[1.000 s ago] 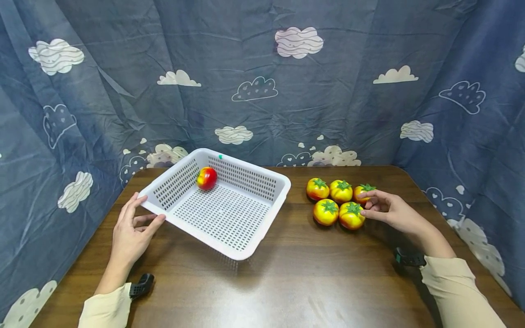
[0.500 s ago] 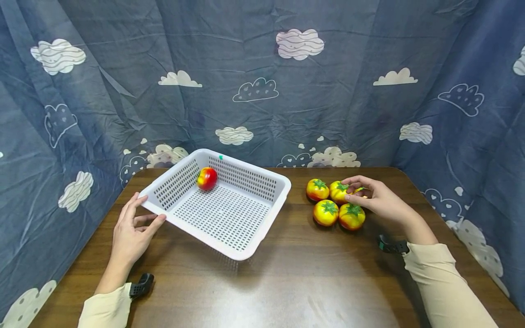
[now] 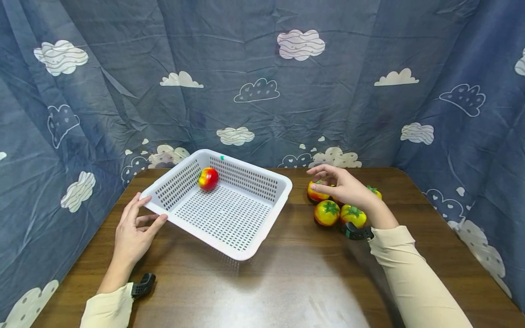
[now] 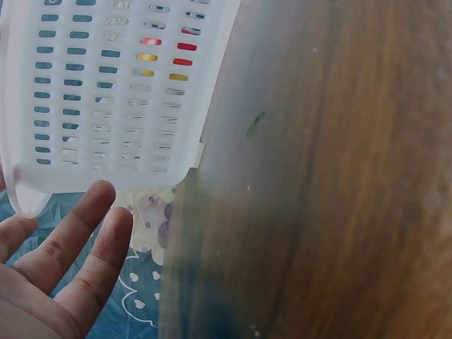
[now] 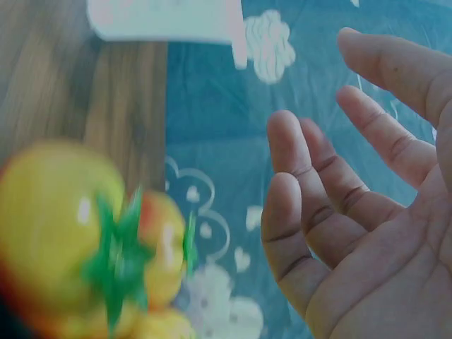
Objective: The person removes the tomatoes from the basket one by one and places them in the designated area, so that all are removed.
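My left hand (image 3: 133, 232) holds the near-left corner of the white perforated plastic basket (image 3: 262, 232), with thumb and index finger at its rim. In the left wrist view, other fingers (image 4: 88, 258) lie just below the basket wall. Inside the basket's far-left corner sits a red-and-yellow apple (image 3: 208, 179). My right hand (image 3: 346, 186) hovers over a cluster of yellow-red toy tomatoes (image 3: 326, 212) with green star-shaped tops, hiding part of the back row. The right wrist view shows its fingers (image 5: 286, 205) loosely bent and the palm holding nothing.
A brown wooden table (image 3: 287, 278) bears everything. Behind it and at both sides hangs a blue cloud-patterned curtain (image 3: 254, 54). Bare tabletop separates the basket from the tomatoes.
My right hand has moved left across the tomatoes, from the rightmost one to above the leftmost. The left hand, basket and apple hold their places.
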A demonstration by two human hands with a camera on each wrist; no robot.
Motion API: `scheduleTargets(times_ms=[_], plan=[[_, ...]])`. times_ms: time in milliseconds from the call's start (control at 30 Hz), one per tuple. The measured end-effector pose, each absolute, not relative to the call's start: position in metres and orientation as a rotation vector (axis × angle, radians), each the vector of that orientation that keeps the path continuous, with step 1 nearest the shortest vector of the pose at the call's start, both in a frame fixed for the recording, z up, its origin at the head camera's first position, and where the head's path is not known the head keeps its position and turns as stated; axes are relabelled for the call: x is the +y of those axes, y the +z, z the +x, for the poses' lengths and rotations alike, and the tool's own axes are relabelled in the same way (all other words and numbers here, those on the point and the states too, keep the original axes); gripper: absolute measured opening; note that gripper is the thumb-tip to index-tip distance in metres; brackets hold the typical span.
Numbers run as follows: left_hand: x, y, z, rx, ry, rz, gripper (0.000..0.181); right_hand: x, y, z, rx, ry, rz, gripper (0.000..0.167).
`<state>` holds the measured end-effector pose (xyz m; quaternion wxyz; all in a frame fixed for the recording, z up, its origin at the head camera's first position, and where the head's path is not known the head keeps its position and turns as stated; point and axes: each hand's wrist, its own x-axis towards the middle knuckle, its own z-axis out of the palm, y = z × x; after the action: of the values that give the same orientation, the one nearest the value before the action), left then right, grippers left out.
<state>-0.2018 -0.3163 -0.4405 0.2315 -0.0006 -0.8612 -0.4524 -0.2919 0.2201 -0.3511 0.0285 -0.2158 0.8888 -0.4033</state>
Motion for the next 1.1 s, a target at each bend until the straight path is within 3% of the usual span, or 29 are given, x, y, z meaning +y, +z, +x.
scheduleTargets(times_ms=[567,1100], plan=[[-0.318,-0.441,-0.2,-2.361,-1.243,0.002,0.069,0.121,-0.35,-0.315,2.592,-1.362,-0.822,0.046],[-0.317,-0.44,-0.202,-2.358,-1.26,-0.01,0.069,0.066,-0.345,-0.326,2.544,-1.365,-0.817,0.045]])
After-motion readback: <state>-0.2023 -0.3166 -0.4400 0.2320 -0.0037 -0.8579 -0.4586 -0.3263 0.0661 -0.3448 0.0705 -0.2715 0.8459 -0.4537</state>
